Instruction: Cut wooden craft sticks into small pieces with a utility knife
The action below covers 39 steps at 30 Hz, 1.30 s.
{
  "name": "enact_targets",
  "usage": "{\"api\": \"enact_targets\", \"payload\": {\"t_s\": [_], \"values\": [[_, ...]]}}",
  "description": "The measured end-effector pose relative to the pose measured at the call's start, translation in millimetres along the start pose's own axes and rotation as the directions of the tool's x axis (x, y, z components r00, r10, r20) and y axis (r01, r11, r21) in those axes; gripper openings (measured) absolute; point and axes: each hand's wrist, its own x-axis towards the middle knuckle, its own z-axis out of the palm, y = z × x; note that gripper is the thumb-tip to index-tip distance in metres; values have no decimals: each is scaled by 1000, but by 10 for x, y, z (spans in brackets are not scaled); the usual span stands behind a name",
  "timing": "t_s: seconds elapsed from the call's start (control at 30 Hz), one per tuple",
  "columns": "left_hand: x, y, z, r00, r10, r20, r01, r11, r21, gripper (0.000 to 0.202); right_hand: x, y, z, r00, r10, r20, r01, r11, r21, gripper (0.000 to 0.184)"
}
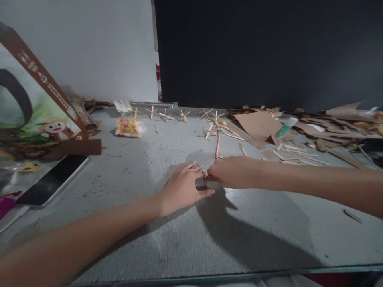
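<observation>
My left hand (184, 185) rests on the grey tabletop with its fingers spread. A small brownish wooden piece (206, 182) lies by the gap between its thumb and forefinger. Over that piece my right hand (224, 171) is closed, its fingertips pinched and pointing down. Something thin and dark shows at the fingertips, too small to name. A pink-and-white striped stick (217, 147), like a pencil, runs away just behind my right hand; whether the hand grips it, I cannot tell. Farther back stand several small star-shaped pieces of crossed wooden sticks (208, 131).
On the left are a phone (54, 179), a brown roll (80, 147) and a large printed bag (38, 99). A yellow packet (129, 127) lies behind. Loose sticks (295, 149), brown cardboard (257, 125) and a green-and-white tube (286, 127) lie at the back right.
</observation>
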Motion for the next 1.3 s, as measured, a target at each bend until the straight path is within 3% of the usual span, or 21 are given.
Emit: {"api": "enact_targets", "payload": {"t_s": [0.17,0.3,0.4,0.47,0.6,0.7,0.83,1.0,1.13,1.3], "values": [[1,-5,10,1000,1,-11,-1,1000,-4,44,163,197,-28,976,-52,213,-10,959,283,34],[-5,1,14,1000,5,-19,-5,1000,5,42,197,351,-139,937,-70,343,-99,886,453,39],[-10,5,18,999,7,-37,-6,1000,10,42,149,425,-176,966,13,258,-141,864,484,39],[-10,5,19,999,-6,-45,7,1000,13,53,98,444,-151,986,49,160,-117,883,454,42],[4,0,18,999,-40,-22,40,999,15,69,-9,420,1,1000,-2,-17,9,915,404,47],[26,-4,15,997,-73,-6,73,997,5,74,-44,374,146,995,4,-104,39,915,401,42],[47,-2,11,996,-86,-9,85,996,-29,70,21,310,309,992,77,-103,-15,864,503,38],[19,20,17,986,-133,-102,116,981,-154,64,149,224,370,994,105,-26,-67,791,608,43],[-20,63,4,973,-187,-137,145,952,-269,65,185,164,378,990,95,-105,-1,744,668,38],[-44,79,-6,984,-174,-45,139,893,-429,66,160,121,397,973,113,-200,69,685,726,41]]}}
